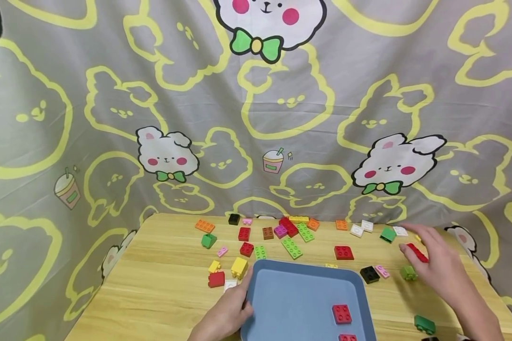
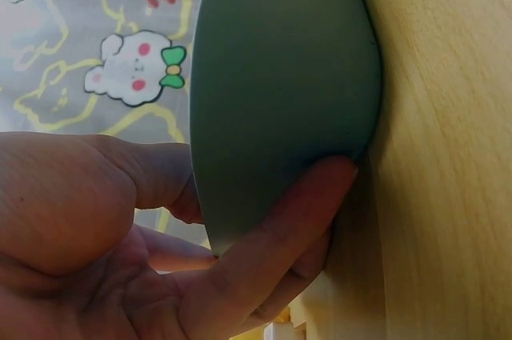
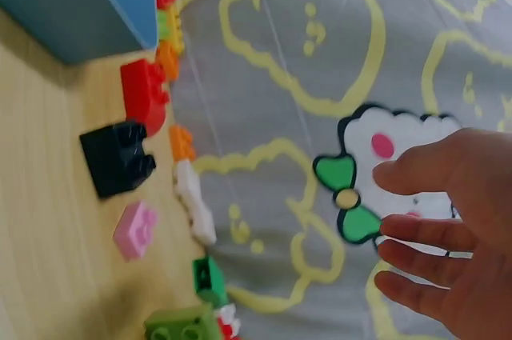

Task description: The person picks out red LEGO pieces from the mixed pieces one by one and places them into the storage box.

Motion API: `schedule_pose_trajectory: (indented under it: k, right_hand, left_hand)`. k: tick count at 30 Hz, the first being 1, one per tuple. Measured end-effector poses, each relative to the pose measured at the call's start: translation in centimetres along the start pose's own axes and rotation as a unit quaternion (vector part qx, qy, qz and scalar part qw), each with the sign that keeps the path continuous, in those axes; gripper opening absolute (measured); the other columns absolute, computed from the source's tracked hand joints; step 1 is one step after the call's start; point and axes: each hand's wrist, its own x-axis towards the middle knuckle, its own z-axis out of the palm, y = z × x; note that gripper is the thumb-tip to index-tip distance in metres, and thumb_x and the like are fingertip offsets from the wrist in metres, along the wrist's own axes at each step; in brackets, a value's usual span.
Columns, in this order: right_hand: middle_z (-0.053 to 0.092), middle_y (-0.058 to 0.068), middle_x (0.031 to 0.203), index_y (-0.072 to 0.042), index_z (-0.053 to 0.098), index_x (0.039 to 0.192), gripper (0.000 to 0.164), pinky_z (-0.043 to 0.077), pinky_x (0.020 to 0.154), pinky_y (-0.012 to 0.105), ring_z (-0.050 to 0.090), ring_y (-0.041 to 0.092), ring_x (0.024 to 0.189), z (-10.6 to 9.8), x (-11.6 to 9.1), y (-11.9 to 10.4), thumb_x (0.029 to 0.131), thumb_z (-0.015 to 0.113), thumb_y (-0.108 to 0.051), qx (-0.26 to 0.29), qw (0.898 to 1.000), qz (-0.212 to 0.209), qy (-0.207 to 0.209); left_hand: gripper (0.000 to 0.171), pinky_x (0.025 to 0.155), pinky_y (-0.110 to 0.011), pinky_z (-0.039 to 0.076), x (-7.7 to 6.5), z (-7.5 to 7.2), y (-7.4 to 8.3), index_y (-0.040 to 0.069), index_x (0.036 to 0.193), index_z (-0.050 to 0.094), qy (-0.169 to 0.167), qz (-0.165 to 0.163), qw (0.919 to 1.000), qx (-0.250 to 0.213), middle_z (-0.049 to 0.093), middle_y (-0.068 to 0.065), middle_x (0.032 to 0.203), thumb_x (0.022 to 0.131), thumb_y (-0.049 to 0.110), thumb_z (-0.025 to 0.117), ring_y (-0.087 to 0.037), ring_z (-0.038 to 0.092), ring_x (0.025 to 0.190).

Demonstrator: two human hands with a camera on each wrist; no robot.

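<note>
My left hand (image 1: 230, 303) grips the left rim of a blue-grey tray (image 1: 298, 279). In the left wrist view its thumb goes over the rim, and its fingers (image 2: 280, 228) press the outer wall. Two red toy bricks (image 1: 342, 314) lie at the tray's right side. Over the right part of the table, my right hand (image 1: 441, 265) hovers with nothing in its grasp, as the right wrist view confirms. In the head view a long red brick (image 1: 418, 253) shows between its thumb and fingers. A lime green brick (image 1: 408, 273) lies just left of the hand.
Many loose bricks in several colours lie behind the tray, near the patterned curtain (image 1: 256, 156). Right of the tray are a black brick (image 1: 370, 274), a pink brick (image 1: 382, 271) and a dark green brick (image 1: 424, 325). A red brick (image 1: 216, 279) lies left of it.
</note>
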Motion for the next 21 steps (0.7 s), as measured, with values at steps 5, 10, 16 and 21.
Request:
schedule_pose_trajectory:
  k: [5,10,16,21]
  right_hand:
    - [0.052,0.022,0.119,-0.002,0.057,0.126,0.051,0.038,0.076,0.065,0.048,0.045,0.105,0.6,-0.2,2.6,0.079,0.071,0.006,0.006,1.000,0.017,0.003]
    - [0.048,0.031,0.117,0.003,0.056,0.123,0.045,0.036,0.075,0.069,0.045,0.052,0.103,2.1,-0.9,5.3,0.079,0.069,0.006,-0.003,0.999,0.050,-0.019]
    - [0.049,0.034,0.112,0.007,0.057,0.117,0.040,0.039,0.073,0.068,0.046,0.053,0.099,2.8,-1.5,7.0,0.080,0.071,0.001,-0.029,0.995,0.085,-0.047]
    - [0.056,0.034,0.103,0.008,0.060,0.110,0.037,0.044,0.065,0.061,0.053,0.046,0.087,3.0,-1.4,7.8,0.079,0.074,-0.004,-0.050,0.990,0.100,-0.084]
  left_hand:
    - [0.080,0.047,-0.022,0.035,0.1,0.1,0.1,0.006,0.156,0.015,-0.001,-0.004,1.0000,-0.004,0.056,-0.006,0.118,0.089,0.001,0.059,-0.014,0.052,0.062]
    - [0.079,0.047,-0.022,0.034,0.0,-0.1,-0.2,0.005,0.155,0.016,0.000,-0.005,1.0000,0.003,0.058,-0.004,0.092,0.088,0.001,0.058,-0.014,0.049,0.059]
    - [0.080,0.049,-0.022,0.037,0.0,0.0,-0.2,0.004,0.155,0.016,0.001,0.003,1.0000,0.008,0.058,-0.004,0.098,0.088,0.002,0.059,-0.013,0.051,0.064]
    - [0.080,0.051,-0.022,0.041,0.0,0.0,-0.1,0.004,0.155,0.016,0.002,0.004,1.0000,0.005,0.054,-0.007,0.119,0.088,0.001,0.059,-0.013,0.053,0.073]
